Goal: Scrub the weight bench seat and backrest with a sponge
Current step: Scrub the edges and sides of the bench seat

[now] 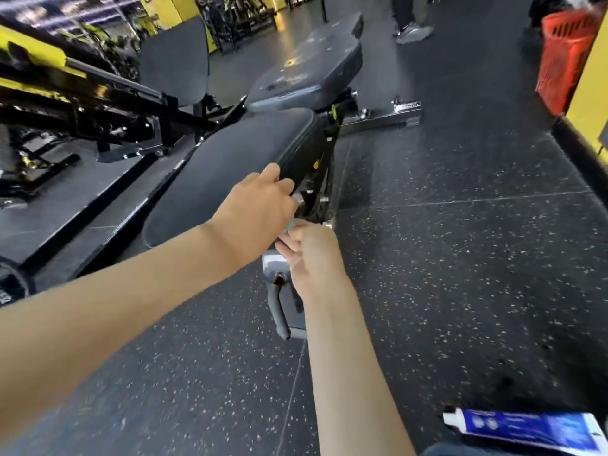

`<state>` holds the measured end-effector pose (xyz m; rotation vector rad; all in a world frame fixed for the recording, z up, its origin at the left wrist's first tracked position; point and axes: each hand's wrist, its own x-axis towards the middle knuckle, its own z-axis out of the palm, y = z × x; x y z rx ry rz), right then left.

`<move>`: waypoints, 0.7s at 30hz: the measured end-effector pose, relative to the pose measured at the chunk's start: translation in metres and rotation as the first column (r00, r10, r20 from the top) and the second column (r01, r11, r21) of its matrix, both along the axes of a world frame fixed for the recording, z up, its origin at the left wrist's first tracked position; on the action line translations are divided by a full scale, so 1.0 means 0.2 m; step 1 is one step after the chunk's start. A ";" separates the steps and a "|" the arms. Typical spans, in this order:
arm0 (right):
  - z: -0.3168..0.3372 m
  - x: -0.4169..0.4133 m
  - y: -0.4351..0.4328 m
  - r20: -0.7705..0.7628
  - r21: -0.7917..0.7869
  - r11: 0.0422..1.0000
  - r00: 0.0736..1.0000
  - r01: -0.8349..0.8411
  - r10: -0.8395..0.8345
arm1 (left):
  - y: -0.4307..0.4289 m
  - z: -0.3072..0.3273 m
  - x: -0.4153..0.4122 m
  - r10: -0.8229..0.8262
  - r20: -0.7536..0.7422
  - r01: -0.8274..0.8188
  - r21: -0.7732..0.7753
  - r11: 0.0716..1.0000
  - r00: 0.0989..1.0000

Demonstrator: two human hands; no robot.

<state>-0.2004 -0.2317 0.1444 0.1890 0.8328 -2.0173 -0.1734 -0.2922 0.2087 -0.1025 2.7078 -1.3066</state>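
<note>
Left hand (260,202): fingers curled over the right edge of the near pad (230,166), knuckles up, a firm hold on its rim.
Right hand (312,255): fingers bent, pinching a pale green scrap at their tips. I take it for the sponge (290,226); most of it is hidden between the two hands.
Sponge place: just beside the near pad's right edge, low by the frame (324,153), not flat on the upholstery.
Bench (378,118): the near pad is tilted up. The far pad (306,67) lies beyond it, scuffed with pale marks. Which is seat and which is backrest I cannot tell for sure.
Sponge handling: likely light and soft, and it should squash easily. It is best held across its back with flat fingers, so a whole face meets the pad rather than a corner.
Pad handling: probably firm foam under smooth vinyl, slick once wet. The rim gives a good steadying hold while the other hand scrubs.
Risk: a fingertip pinch may let the sponge fold or slip under pressure.
Around: a grey handle (279,307) lies under the right wrist. A blue tube (526,429) lies on the speckled floor (460,258) at lower right. A red basket (566,60) stands at far right.
</note>
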 end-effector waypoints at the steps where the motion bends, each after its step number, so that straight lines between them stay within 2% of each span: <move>1: 0.00 0.01 -0.02 0.036 0.003 1.000 0.999 0.007 -0.007 | 0.00 0.01 0.00 -0.008 0.019 0.008 -0.012 1.000 1.000; 4: -0.01 0.00 -0.07 0.053 -0.037 0.998 0.997 0.057 -0.055 | -0.05 0.04 -0.20 -0.077 -0.019 0.077 -0.004 0.997 0.997; 7: -0.03 0.01 -0.06 0.042 -0.121 0.991 0.998 0.059 -0.054 | -0.04 0.06 -0.36 -0.023 -0.129 0.032 0.070 0.997 0.991; 9: -0.04 0.02 -0.04 0.003 -0.161 0.985 0.998 0.069 -0.069 | -0.06 0.06 -0.30 -0.015 -0.123 0.025 0.087 0.996 0.992; 13: -0.06 0.01 -0.01 0.053 -0.218 0.972 0.996 0.088 -0.078 | -0.12 0.07 -0.10 -0.052 -0.058 0.058 0.117 0.991 0.997; 17: -0.08 0.04 -0.02 0.103 -0.257 0.962 0.992 0.091 -0.067 | -0.09 0.09 -0.27 -0.115 -0.035 0.116 0.042 0.992 0.993; 21: -0.10 0.00 -0.01 0.100 -0.303 0.950 0.994 0.074 -0.046 | -0.10 0.07 -0.31 -0.081 -0.066 0.087 0.079 0.993 0.994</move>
